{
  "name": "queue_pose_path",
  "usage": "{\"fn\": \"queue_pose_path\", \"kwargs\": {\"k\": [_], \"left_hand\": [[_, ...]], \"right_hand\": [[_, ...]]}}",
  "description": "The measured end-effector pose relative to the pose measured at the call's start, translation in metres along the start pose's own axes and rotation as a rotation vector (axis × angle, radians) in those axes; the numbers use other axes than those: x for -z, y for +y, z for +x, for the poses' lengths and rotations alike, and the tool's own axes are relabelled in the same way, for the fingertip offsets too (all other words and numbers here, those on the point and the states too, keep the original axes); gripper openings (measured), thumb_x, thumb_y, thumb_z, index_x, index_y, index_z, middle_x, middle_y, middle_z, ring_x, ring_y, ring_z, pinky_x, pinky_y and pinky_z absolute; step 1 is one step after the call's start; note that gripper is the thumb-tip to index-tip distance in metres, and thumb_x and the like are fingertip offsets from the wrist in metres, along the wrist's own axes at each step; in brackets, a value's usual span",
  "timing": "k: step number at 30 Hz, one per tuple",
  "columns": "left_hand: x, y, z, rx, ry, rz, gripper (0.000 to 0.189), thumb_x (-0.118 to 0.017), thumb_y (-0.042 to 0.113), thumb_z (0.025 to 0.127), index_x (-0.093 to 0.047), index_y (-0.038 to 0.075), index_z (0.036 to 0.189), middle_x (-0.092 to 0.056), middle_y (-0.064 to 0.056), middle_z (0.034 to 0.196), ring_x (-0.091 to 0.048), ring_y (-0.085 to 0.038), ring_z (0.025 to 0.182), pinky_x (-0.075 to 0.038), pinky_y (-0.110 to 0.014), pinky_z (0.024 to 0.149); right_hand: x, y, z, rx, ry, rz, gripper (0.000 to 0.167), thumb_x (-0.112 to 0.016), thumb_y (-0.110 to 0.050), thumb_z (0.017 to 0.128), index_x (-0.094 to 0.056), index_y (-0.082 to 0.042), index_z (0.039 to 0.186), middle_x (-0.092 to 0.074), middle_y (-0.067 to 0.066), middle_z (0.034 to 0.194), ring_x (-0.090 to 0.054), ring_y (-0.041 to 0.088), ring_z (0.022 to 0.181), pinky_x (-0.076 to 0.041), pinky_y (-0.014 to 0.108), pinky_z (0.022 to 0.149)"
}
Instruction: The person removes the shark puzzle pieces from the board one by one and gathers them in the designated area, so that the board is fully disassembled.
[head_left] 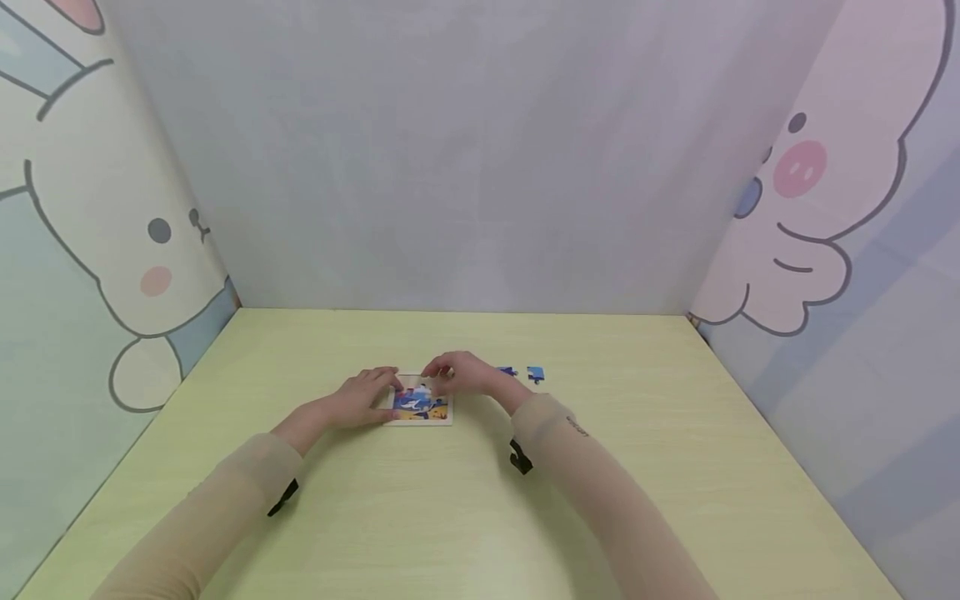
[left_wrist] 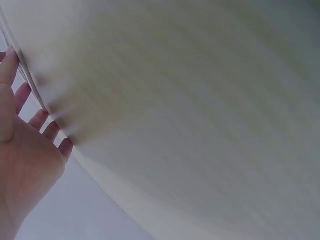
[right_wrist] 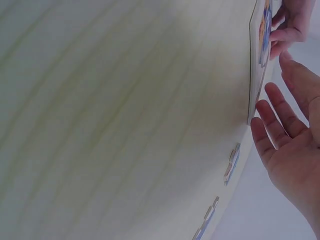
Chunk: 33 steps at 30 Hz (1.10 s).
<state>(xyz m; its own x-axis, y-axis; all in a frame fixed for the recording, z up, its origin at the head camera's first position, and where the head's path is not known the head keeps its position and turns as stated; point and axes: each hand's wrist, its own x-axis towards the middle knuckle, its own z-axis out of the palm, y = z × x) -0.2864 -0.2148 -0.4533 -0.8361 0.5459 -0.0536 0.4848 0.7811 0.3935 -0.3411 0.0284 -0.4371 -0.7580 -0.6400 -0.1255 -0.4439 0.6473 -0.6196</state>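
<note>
A small jigsaw puzzle in a white-rimmed tray (head_left: 420, 423) lies on the table, with a blue, white and yellow picture in it. My left hand (head_left: 363, 400) rests at the tray's left side, fingers spread and thumb by the lower left corner. In the left wrist view that hand (left_wrist: 30, 145) has its fingertips against the tabletop. Over the tray's upper right part hovers my right hand (head_left: 461, 373), its fingers loosely bent. The right wrist view shows this hand (right_wrist: 295, 130) beside the tray's edge (right_wrist: 253, 75); no piece shows in it, and its index finger is hidden.
Two loose blue puzzle pieces lie right of the tray: one partly behind the right hand (head_left: 507, 371), the other puzzle piece (head_left: 536, 374) farther right. The pale wooden table (head_left: 420, 517) ends at a grey back wall (head_left: 465, 167). Cartoon-printed side panels (head_left: 862, 250) flank it.
</note>
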Motion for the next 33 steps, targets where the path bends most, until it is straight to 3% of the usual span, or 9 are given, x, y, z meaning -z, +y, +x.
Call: {"fn": "queue_pose_path", "kwargs": {"k": [6,17,26,33], "left_hand": [[-0.002,-0.003,0.002,-0.002,-0.004,0.008,0.046,-0.064,0.039,0.088,-0.051,0.014,0.124,-0.03,-0.021,0.15,-0.029,-0.046,0.134,-0.025,-0.066,0.103],[-0.004,-0.004,0.004,-0.002,-0.009,0.006,0.045,-0.064,0.041,0.088,-0.051,0.016,0.124,-0.03,-0.02,0.15,-0.029,-0.046,0.133,-0.025,-0.066,0.102],[0.0,-0.001,0.004,0.017,-0.011,0.002,0.045,-0.065,0.04,0.088,-0.052,0.015,0.123,-0.03,-0.02,0.15,-0.028,-0.046,0.134,-0.025,-0.066,0.103],[0.002,0.001,0.003,0.005,-0.008,-0.002,0.042,-0.065,0.037,0.088,-0.052,0.015,0.12,-0.03,-0.022,0.149,-0.027,-0.047,0.134,-0.023,-0.067,0.103]], "right_hand": [[-0.006,0.001,0.003,-0.034,-0.014,-0.039,0.032,-0.071,-0.024,0.085,-0.066,-0.023,0.117,-0.059,-0.005,0.118,-0.052,0.01,0.104,-0.044,0.03,0.094],[-0.015,0.003,0.008,0.002,-0.015,-0.16,0.029,-0.07,-0.027,0.086,-0.068,-0.025,0.115,-0.057,-0.005,0.115,-0.048,0.011,0.105,-0.041,0.03,0.095],[-0.014,-0.001,0.007,-0.042,-0.002,-0.152,0.026,-0.069,-0.027,0.087,-0.067,-0.026,0.113,-0.055,-0.005,0.118,-0.045,0.012,0.108,-0.04,0.032,0.098],[-0.011,-0.004,0.007,-0.013,-0.008,-0.181,0.025,-0.07,-0.025,0.087,-0.065,-0.024,0.111,-0.057,-0.006,0.11,-0.046,0.012,0.102,-0.04,0.028,0.094]]}}
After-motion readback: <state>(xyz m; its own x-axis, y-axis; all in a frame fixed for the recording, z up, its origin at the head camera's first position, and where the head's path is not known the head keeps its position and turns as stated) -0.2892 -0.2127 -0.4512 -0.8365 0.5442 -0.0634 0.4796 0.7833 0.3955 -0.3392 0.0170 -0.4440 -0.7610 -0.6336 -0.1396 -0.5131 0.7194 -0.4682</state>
